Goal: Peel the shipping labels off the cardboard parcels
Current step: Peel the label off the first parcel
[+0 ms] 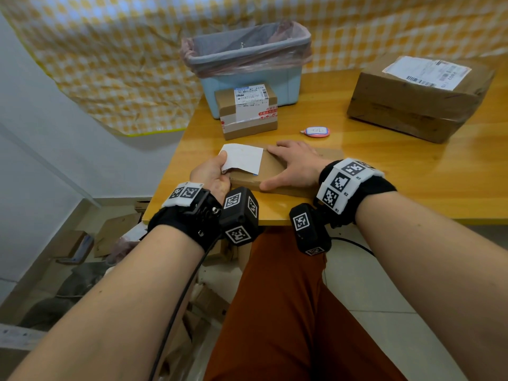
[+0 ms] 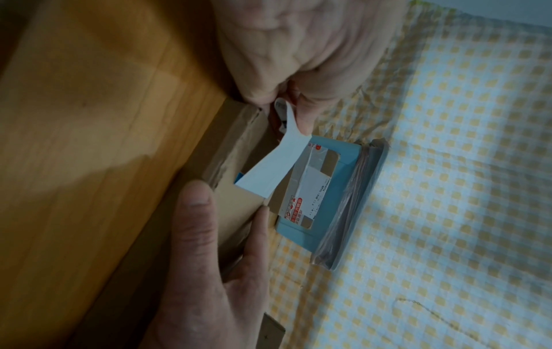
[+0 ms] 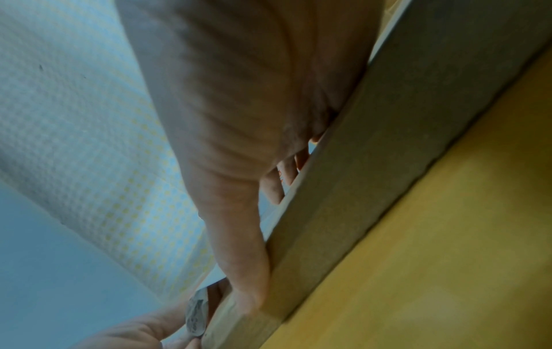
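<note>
Left hand: the left hand [image 1: 213, 174] sits at the near left corner of the flat parcel [image 1: 275, 171], thumb and fingers pinching the lifted end of the white label [image 1: 243, 158].
Label and fingers: the label's loose end curls between the thumb and fingertips; its blank underside faces up. It looks still stuck near its far lower corner, where a blue edge shows against the cardboard. In the left wrist view the label [image 2: 269, 170] runs as a white strip from the pinch down to the parcel's top.
Flat parcel: it lies flat on the wooden table [image 1: 384, 174], close to the near edge, between the two hands.
Right hand: the right hand [image 1: 295, 165] lies palm down on the parcel's top, fingers straight and spread towards the label, the thumb down along the near side wall. It presses and grasps nothing. The fingertips stop just short of the label.
Small parcel: a small parcel [image 1: 248, 112] stands further back, its own label [image 1: 251, 101] still stuck across top and front.
Bin: a pale blue bin [image 1: 247, 67] with a plastic liner stands just behind it, touching or nearly so.
Pink tool: a small pink object [image 1: 316, 132] lies on the table beyond the right hand.
Large parcel: a large parcel [image 1: 420, 97] sits at the far right, label [image 1: 426, 71] flat on top.
</note>
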